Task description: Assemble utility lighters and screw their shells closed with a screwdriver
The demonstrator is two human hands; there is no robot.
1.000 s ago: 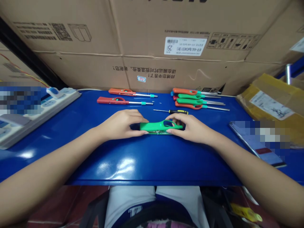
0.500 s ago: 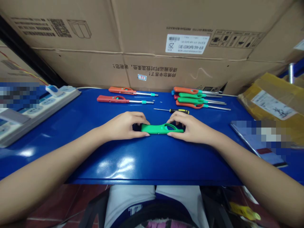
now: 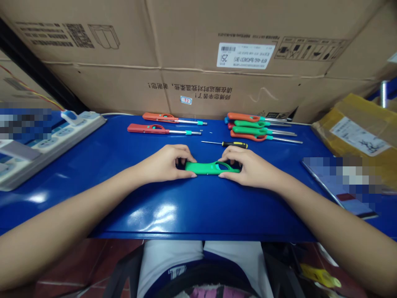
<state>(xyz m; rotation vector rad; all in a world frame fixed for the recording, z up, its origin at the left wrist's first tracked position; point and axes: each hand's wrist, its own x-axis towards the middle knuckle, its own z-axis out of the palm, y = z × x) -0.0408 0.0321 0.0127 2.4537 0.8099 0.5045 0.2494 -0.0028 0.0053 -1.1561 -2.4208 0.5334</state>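
Note:
A green lighter handle (image 3: 203, 168) lies lengthwise across the blue table, with a teal trigger in its loop. No metal tube shows at its right end. My left hand (image 3: 173, 163) pinches its left end between thumb and fingers. Around the loop end, my right hand (image 3: 245, 166) grips with thumb in front and fingers behind. Just beyond lies a screwdriver (image 3: 234, 145) with a black and yellow handle. Two long-necked lighters, a red one (image 3: 147, 129) and an orange-red one (image 3: 158, 117), lie at the back left.
Several orange and green lighters (image 3: 251, 131) are piled at the back right. A large cardboard box (image 3: 186, 49) stands behind the table (image 3: 149, 223). At left is a white power strip (image 3: 56, 142); at right, a taped yellow package (image 3: 350, 124) and a flat blue item (image 3: 331, 186).
Both hands keep hold of the green lighter handle with hardly any movement. The whole view has shifted very slightly.

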